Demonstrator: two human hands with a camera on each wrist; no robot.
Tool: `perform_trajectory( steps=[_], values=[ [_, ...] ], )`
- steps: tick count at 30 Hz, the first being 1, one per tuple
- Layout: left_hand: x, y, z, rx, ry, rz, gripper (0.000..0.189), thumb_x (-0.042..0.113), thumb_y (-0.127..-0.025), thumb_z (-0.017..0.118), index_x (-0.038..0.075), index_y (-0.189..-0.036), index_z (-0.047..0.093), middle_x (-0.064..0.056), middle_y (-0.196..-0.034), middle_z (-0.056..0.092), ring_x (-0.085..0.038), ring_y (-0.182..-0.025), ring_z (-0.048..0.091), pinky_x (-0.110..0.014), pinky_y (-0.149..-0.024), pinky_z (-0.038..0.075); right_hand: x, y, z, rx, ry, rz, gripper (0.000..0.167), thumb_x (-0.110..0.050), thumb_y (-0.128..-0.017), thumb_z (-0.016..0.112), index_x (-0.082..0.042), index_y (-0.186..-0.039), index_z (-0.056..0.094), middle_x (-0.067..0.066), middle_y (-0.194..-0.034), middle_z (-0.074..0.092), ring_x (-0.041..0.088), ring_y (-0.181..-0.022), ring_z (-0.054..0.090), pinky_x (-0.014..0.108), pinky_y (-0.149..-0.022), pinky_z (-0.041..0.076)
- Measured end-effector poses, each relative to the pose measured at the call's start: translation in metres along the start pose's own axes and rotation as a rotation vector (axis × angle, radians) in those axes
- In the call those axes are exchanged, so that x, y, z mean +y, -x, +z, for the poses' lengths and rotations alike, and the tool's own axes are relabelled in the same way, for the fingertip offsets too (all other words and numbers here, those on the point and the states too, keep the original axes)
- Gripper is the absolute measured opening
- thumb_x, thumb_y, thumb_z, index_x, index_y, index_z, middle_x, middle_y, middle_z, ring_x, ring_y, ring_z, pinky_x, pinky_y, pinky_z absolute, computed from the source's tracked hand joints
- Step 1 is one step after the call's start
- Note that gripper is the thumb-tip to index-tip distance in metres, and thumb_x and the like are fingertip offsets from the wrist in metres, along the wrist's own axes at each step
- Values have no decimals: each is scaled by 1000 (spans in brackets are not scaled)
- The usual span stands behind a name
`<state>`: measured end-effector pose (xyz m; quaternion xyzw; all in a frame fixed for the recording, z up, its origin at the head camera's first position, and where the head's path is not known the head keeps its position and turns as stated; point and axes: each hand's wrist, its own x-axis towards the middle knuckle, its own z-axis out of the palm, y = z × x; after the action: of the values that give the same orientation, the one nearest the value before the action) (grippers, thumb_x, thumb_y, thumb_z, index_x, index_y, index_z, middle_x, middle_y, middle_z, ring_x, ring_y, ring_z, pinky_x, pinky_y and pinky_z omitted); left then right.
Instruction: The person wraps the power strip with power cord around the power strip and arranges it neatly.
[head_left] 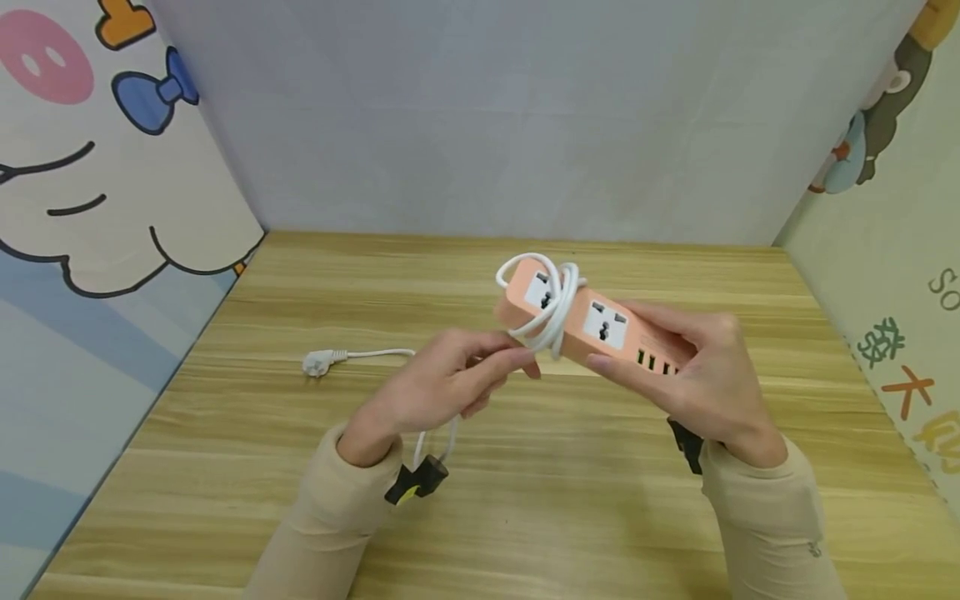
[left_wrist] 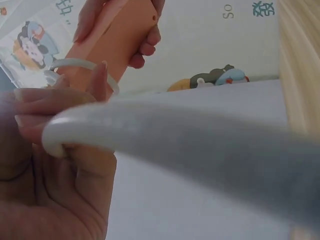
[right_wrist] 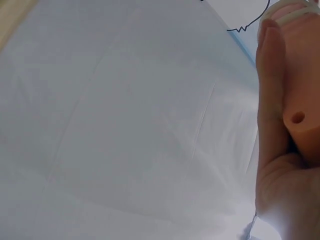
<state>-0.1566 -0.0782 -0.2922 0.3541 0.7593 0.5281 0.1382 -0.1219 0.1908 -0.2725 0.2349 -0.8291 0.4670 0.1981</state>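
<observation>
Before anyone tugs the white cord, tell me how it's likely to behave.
The cord probably flexes easily, since it loops around the power strip. Its plug, resting on the table, would likely drag along.

The power strip (head_left: 579, 321) is peach, cord (head_left: 559, 310) white, table (head_left: 570, 492) wood-grained.

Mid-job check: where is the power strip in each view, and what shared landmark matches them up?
Head: the power strip is right of centre, tilted.
Left wrist: at the top, left of centre, cut off by the edge.
Right wrist: upper right, cut off by the edge.
Shared landmark: white cord looped around it.
</observation>
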Motion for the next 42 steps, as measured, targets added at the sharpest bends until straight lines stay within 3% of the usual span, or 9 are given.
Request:
perform_trajectory(
  steps=[6, 15, 25, 42],
  values=[
    [-7, -5, -2, -3, 6, -65, 26, 23, -107, 52, 8, -101, 73, 0, -50, 42, -13, -40, 39, -27, -42, 35, 2, 0, -2, -20, -11, 6, 46, 0, -69, 91, -11, -111, 78, -7, -89, 76, 10, -60, 62, 20, -53, 47],
    [-9, -7, -3, -34, 33, -78, 24, 21, -107, 53, 7, -98, 70, 1, -51, 40, -12, -42, 38, -26, -42, 35, 3, 1, -5, -36, -47, 21, 45, 2, -70, 89, -11, -111, 78, -6, -89, 75, 11, -62, 62, 20, -54, 48],
    [-25, -13, -9, 12, 40, -136, 26, 22, -107, 53, 5, -89, 61, 3, -53, 34, -11, -44, 29, -24, -44, 25, 5, 4, -11, -38, -95, 21, 49, 7, -69, 87, -10, -114, 77, -4, -92, 77, 11, -68, 63, 20, -59, 49],
    [-32, -14, -12, -15, -37, -128, 27, 22, -108, 51, 7, -90, 63, 2, -56, 38, -11, -48, 33, -24, -47, 29, 10, 5, -14, -85, -108, 6, 49, 7, -70, 86, -10, -116, 76, -4, -94, 77, 12, -66, 64, 21, -57, 50]
  ],
)
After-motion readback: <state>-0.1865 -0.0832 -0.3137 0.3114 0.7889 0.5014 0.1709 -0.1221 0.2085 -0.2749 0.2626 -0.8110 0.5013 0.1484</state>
